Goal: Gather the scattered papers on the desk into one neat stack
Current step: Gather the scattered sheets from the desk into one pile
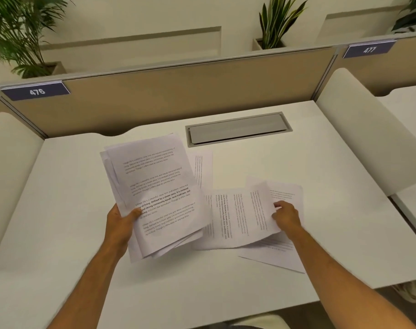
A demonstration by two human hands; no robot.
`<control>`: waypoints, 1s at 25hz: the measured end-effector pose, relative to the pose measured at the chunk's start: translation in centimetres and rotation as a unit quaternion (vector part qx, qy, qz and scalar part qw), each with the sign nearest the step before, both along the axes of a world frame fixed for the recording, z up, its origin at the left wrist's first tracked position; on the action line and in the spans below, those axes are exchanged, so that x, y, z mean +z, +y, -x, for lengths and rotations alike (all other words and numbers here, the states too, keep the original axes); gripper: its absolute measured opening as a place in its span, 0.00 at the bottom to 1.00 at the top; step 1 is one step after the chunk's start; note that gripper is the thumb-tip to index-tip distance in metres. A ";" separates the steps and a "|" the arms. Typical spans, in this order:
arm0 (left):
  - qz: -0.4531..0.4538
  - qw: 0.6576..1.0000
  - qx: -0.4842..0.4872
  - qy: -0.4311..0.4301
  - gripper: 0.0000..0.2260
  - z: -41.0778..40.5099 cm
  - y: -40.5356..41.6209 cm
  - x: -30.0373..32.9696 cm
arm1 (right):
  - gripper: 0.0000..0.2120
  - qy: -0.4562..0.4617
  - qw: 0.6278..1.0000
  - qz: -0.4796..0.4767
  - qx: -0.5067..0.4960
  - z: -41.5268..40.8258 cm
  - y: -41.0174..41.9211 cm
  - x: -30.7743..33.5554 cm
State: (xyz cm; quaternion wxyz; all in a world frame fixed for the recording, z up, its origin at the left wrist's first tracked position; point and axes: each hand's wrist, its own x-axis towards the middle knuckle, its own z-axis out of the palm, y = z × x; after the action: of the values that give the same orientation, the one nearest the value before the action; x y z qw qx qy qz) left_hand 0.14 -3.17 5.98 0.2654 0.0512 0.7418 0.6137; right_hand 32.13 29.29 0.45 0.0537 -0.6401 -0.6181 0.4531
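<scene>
My left hand [120, 224] grips a loose bundle of printed sheets [154, 186] by its lower left edge and holds it tilted above the white desk [59, 186]. The bundle's edges are uneven. My right hand [286, 216] pinches the right edge of a printed sheet [238, 217] lying sideways on the desk, and that edge is lifted and curled. More sheets lie under and beside it: one at the right [287, 191], one near the front [276, 257]. Another sheet [203, 169] lies behind, partly covered by the bundle.
A grey cable hatch [238, 128] is set into the desk behind the papers. A beige divider panel [178, 91] with labels 476 and 477 closes the back. White curved side screens stand at the left [10, 162] and right [359, 129]. Potted plants sit beyond the divider.
</scene>
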 end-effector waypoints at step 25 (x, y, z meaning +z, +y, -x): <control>0.022 0.993 -0.022 0.118 0.17 4.5 -0.3 0.7 | 0.12 0.143 0.931 -0.169 0.290 5.0 5.7 15.9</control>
State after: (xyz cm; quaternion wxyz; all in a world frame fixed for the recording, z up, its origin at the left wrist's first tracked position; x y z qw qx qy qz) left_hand -4.37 -3.50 6.67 0.1904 0.1338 0.7799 0.5810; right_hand 27.15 34.95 16.32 0.1151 -0.3426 -0.8302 0.4244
